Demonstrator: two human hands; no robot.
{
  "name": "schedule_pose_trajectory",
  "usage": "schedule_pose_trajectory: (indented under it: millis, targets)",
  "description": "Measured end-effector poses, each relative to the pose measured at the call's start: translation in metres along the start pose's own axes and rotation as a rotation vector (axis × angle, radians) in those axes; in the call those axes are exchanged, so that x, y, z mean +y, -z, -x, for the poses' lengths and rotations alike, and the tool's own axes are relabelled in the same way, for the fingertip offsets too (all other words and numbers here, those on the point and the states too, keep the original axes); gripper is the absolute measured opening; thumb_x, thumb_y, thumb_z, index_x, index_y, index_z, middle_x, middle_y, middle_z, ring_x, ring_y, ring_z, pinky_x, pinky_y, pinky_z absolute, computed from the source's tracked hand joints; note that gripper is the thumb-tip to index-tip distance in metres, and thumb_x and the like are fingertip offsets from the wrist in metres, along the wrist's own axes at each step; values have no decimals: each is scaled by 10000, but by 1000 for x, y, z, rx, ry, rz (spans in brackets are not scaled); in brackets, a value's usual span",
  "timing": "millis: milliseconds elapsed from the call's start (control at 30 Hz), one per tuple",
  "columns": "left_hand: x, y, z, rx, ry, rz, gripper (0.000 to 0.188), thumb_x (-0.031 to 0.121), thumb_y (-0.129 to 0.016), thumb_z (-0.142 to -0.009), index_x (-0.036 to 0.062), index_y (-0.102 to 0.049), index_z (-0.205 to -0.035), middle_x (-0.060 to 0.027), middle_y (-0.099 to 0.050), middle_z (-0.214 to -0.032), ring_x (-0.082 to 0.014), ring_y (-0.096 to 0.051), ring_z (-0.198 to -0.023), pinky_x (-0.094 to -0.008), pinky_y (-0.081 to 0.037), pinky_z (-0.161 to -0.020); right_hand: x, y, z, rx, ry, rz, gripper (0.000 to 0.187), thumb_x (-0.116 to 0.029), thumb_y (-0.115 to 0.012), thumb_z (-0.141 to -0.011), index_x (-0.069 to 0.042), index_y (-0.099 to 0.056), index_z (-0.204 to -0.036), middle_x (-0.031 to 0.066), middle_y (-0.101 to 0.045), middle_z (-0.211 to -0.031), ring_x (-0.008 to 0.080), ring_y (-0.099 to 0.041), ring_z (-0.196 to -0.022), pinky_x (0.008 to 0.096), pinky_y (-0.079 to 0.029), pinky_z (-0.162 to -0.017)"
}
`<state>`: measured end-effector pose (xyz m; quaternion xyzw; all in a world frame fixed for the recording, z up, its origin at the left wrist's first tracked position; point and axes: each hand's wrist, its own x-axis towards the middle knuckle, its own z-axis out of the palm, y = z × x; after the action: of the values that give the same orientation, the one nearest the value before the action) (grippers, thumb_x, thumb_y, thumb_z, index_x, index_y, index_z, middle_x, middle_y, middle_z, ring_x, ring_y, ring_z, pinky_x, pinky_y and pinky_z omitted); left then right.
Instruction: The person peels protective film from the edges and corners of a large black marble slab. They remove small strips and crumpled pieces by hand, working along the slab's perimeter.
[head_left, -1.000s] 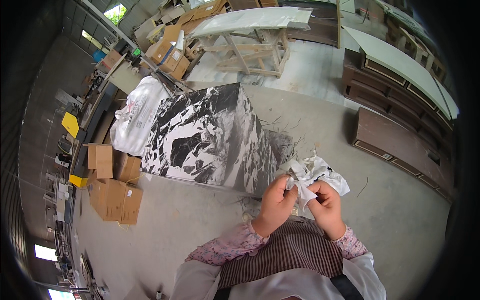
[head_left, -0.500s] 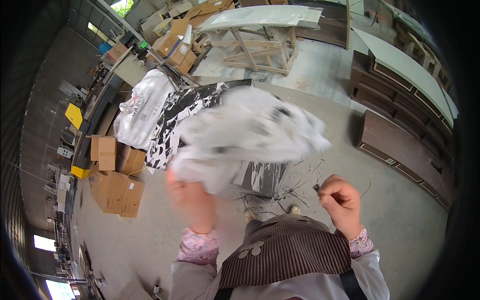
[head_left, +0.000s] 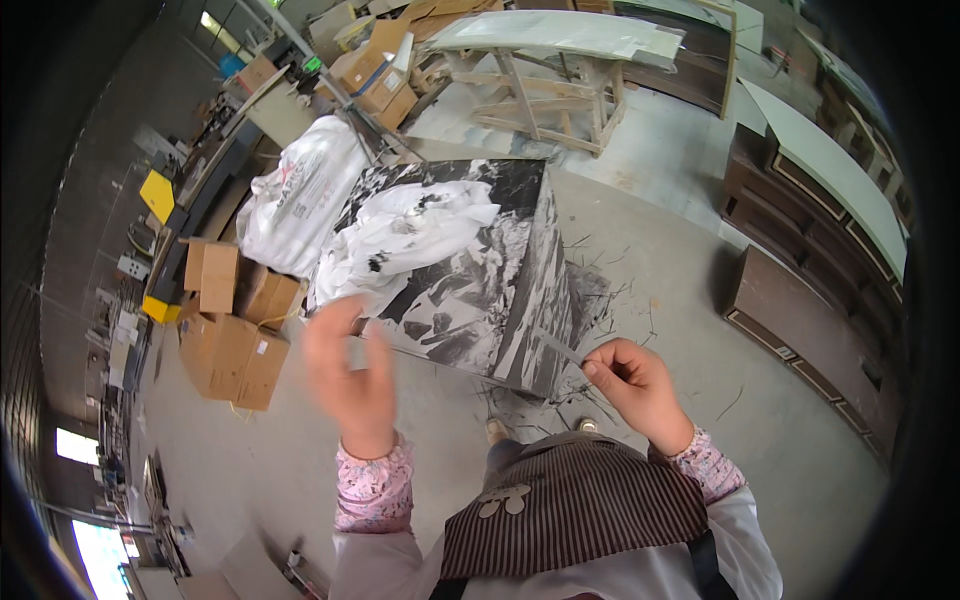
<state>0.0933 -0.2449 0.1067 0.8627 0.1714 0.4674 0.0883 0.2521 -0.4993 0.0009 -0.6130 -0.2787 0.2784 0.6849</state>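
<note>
A box-shaped block with a black-and-white marbled surface (head_left: pixel 450 315) stands in front of me. On its top lies a crumpled white cloth (head_left: pixel 410 230) with black smudges. My left hand (head_left: pixel 350 385), blurred by motion, is by the block's near left edge with its thumb and fingers apart and nothing visible in it. Between the thumb and fingers of my right hand (head_left: pixel 640 390) is a thin, flat grey strip like a blade (head_left: pixel 560 347). Its tip points toward the block's right side face; whether it touches is hard to tell.
Dark scraps (head_left: pixel 600 300) litter the floor around the block. A full white sack (head_left: pixel 305 195) and cardboard boxes (head_left: pixel 230 350) stand at left. Brown cabinets (head_left: pixel 800 330) line the right, and a wooden trestle table (head_left: pixel 540 85) stands at the back.
The white cloth, swung through the air before, now lies on the block. My left hand has let go of it and moved slightly left. My right hand has shifted a little left.
</note>
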Motion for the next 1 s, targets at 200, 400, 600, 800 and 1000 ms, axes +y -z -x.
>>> schedule_pose_trajectory:
  millis: [200, 400, 600, 800, 1000]
  targets:
    - [12, -44, -12, -596, -107, 367, 160, 47, -752, -862, 19, -705, -1012, -135, -671, -1016, -343, -647, -963, -433, -526, -837, -16, -29, -40, -96, -18, 102, 179, -100, -709, -980, -19, -615, -851, -48, -575, -721, 20, -462, -632, 232, -391, -541]
    - [-3, -70, -17, -675, -157, 296, 90, 74, -723, -878, 17, -678, -932, -136, -616, -916, -374, -615, -896, -469, -493, -788, -24, -33, -76, -119, -5, 233, 181, -88, -705, -936, -7, -613, -803, -17, -601, -702, 40, -492, -631, 248, -416, -543]
    - [-6, -85, -18, -614, -136, 234, 77, 83, -721, -881, 27, -685, -921, -125, -626, -909, -362, -630, -888, -453, -511, -773, -13, -28, -101, -83, 4, 242, 179, -94, -707, -925, -3, -615, -801, -11, -600, -701, 43, -493, -631, 250, -419, -554]
    - [-6, -87, -18, -600, -188, 229, 75, 73, -700, -880, 31, -640, -861, -134, -581, -890, -376, -600, -866, -472, -495, -751, -15, -30, -103, -81, -6, 254, 215, -86, -718, -924, -17, -569, -785, -23, -553, -681, 39, -455, -618, 251, -388, -537]
    - [-5, -87, -18, -640, -234, 185, 68, 24, -644, -849, 14, -592, -805, -149, -569, -882, -363, -590, -865, -456, -497, -772, -15, -31, -98, -88, 42, 270, 231, -73, -715, -925, -29, -536, -785, -18, -530, -667, 43, -446, -610, 253, -377, -530]
